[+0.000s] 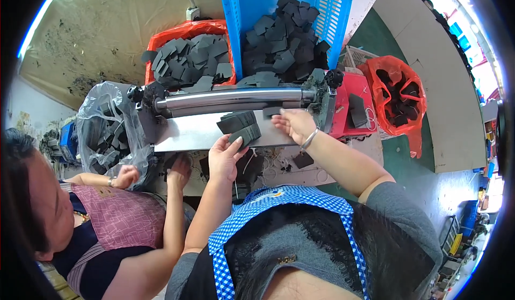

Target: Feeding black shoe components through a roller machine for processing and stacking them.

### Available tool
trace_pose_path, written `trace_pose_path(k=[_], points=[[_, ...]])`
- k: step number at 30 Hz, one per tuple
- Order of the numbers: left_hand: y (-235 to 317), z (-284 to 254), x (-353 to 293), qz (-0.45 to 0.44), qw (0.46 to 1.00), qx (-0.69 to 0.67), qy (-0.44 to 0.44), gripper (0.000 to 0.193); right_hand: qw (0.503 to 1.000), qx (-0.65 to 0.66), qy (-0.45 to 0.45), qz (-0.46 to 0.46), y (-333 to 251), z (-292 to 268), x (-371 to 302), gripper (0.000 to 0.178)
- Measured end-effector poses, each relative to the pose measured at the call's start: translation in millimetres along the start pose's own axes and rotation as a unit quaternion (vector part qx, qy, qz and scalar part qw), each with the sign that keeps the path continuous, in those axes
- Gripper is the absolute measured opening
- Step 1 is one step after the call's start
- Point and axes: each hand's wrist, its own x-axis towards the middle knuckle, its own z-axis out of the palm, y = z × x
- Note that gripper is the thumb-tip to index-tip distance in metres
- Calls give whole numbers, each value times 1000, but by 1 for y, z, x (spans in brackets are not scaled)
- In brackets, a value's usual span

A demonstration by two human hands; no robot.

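My left hand (225, 158) holds a fanned stack of dark grey flat pieces (240, 126) over the metal feed plate (185, 134) of a roller machine. Beside it, my right hand (294, 123) pinches one dark piece (272, 110) and has it at the shiny steel roller (230, 97). Both hands are close together at the middle of the plate. The near end of the stack is hidden under my left fingers.
A blue crate (241, 5) and a red bag (185, 32) behind the roller hold several dark pieces. Another red bag (399, 91) stands at the right, a clear bag (104, 128) at the left. A co-worker's hands (179, 171) work at the left.
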Motion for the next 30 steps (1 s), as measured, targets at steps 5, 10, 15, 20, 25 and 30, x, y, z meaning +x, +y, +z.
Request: trace_pose_path(k=[5, 10, 15, 20, 25, 30], points=[[2, 1, -1, -31, 999, -14, -16, 21, 978, -163, -131, 8, 4, 26, -26, 13], [2, 4, 0, -14, 1000, -9, -5, 20, 994, -24, -30, 103, 2, 4, -4, 20], [1, 3, 4, -1, 1000, 3, -3, 20, 999, 0, -31, -15, -5, 24, -18, 21], [4, 8, 2, -53, 998, -22, -37, 18, 982, -94, -155, 54, -1, 24, -22, 19], [5, 3, 3, -39, 999, -19, -26, 17, 989, -96, -54, 95, -4, 19, -18, 19], [5, 6, 5, -5, 1000, 2, 1, 16, 1000, 1, -25, 12, -3, 10, 2, 18]])
